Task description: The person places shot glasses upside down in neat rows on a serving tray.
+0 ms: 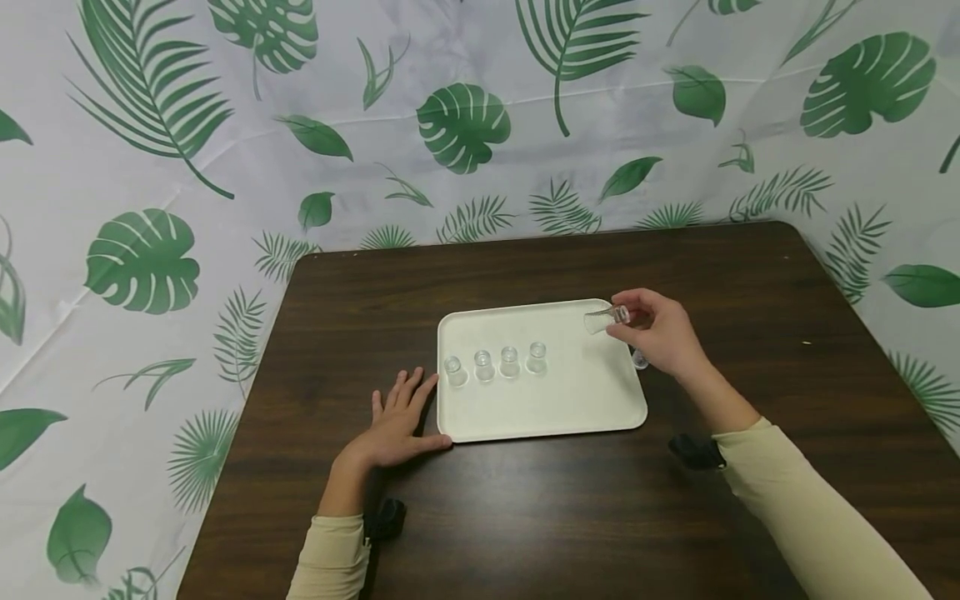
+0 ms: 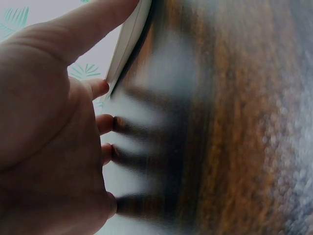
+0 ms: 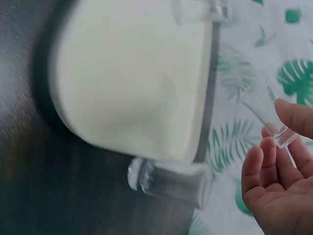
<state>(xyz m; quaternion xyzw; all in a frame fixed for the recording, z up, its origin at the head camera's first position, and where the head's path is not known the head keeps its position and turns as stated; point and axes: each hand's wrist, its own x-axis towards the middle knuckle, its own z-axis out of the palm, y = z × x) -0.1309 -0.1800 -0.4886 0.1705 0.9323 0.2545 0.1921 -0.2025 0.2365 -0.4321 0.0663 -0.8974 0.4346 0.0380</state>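
Observation:
My right hand (image 1: 658,329) pinches a small clear shot glass (image 1: 602,319) by its thick base above the tray's far right corner. This glass is tipped over, wide mouth pointing left. On the white tray (image 1: 577,407), several like glasses (image 1: 509,361) stand mouth down in a row across the left and middle. Partly hidden under my right hand, another shot glass (image 3: 173,182) stands mouth up on the table, right at the tray's right edge. My left hand (image 1: 393,429) rests with fingers spread at the tray's left side, thumb and index fingertips at its rim.
A dark wooden table (image 1: 525,517) extends around the tray on all sides. Behind it and to the sides hangs a white cloth (image 1: 375,192) printed with green leaves. Dark wrist cameras (image 1: 693,451) sit at both sleeves.

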